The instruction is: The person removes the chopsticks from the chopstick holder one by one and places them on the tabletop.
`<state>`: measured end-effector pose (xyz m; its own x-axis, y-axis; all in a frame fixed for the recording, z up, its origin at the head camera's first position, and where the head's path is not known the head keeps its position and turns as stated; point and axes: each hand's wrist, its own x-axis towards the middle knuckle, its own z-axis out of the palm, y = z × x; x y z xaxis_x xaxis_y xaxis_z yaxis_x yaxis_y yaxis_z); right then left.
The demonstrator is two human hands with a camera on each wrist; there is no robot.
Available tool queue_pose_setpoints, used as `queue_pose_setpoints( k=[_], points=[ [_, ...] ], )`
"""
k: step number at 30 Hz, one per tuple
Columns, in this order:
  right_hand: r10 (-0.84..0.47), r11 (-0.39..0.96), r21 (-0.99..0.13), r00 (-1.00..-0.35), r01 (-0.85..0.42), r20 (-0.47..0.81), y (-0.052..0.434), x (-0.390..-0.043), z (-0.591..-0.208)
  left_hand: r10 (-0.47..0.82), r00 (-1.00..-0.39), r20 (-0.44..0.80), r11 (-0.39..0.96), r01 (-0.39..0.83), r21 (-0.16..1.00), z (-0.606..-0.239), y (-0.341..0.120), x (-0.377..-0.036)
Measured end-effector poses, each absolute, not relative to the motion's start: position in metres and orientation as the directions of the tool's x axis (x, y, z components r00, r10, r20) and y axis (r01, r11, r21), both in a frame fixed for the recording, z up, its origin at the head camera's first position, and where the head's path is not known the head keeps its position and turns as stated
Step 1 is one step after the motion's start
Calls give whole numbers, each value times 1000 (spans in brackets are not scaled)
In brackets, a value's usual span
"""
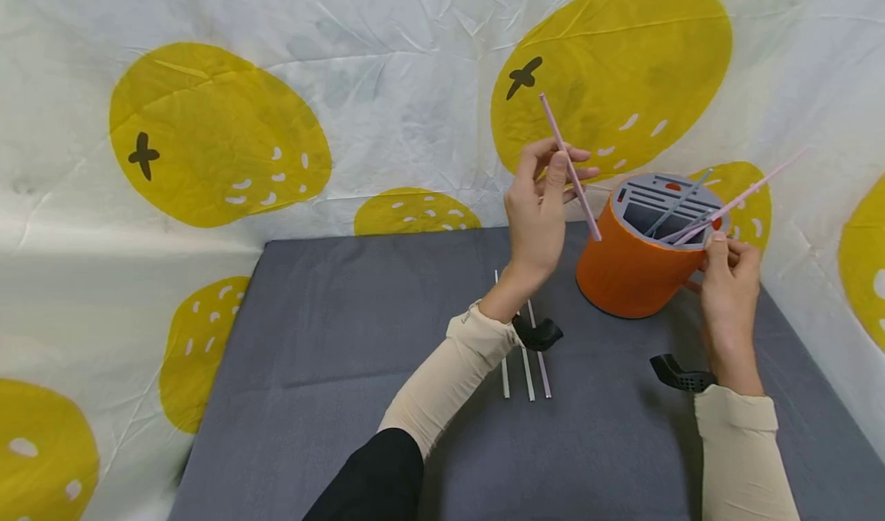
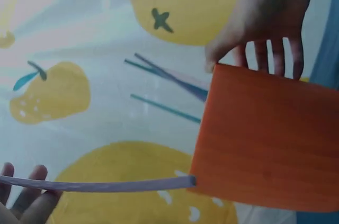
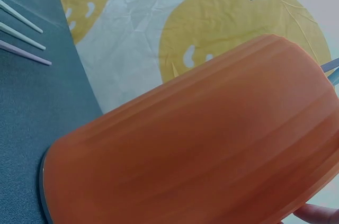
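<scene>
My left hand point(image 1: 538, 217), raised to the left of an orange utensil holder point(image 1: 629, 271), pinches a pink chopstick point(image 1: 571, 167). The chopstick tilts, its lower end close to the holder's rim in the head view. At the holder's right side my right hand point(image 1: 734, 294) grips the rim, thumb on the edge and the other fingers behind. A grey slotted insert point(image 1: 639, 217) fills the holder's top. Out of it lean a pink chopstick point(image 1: 754, 189) and a blue-grey one point(image 1: 681, 202). The left wrist view shows the held chopstick point(image 2: 116, 186) beside the orange wall.
Three pale chopsticks point(image 1: 544, 375) lie side by side on the grey tablecloth point(image 1: 359, 313), partly beneath my left forearm. A white cloth with yellow fruit prints point(image 1: 415, 121) hangs behind the table. The holder stands near the table's back right edge.
</scene>
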<state>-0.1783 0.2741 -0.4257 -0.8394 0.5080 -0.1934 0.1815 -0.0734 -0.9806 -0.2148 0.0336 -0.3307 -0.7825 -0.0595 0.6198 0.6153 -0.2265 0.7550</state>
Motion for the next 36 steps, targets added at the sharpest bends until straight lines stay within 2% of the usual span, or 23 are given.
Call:
queue_pose_setpoints(
  k=[5, 12, 20, 29, 36],
  points=[
    [503, -63, -980, -842, 191, -196, 275, -179, -426, -106, -850, 516, -199, 526, 827, -345, 7, -212],
    [514, -76, -978, -833, 192, -203, 272, -179, -425, -142, -913, 383, -86, 396, 914, -377, -29, -206],
    [511, -87, -979, -836, 184, -202, 273, -178, -425, -147, -983, 114, -65, 124, 990, -415, -64, -197],
    [509, -77, -978, -836, 195, -207, 272, -177, -424, -79, -984, -157, -72, -151, 986, -459, -90, -179],
    [510, -87, -978, -835, 188, -206, 273, -176, -423, -55, -968, -246, 5, -246, 969, -490, -100, -169]
  ],
)
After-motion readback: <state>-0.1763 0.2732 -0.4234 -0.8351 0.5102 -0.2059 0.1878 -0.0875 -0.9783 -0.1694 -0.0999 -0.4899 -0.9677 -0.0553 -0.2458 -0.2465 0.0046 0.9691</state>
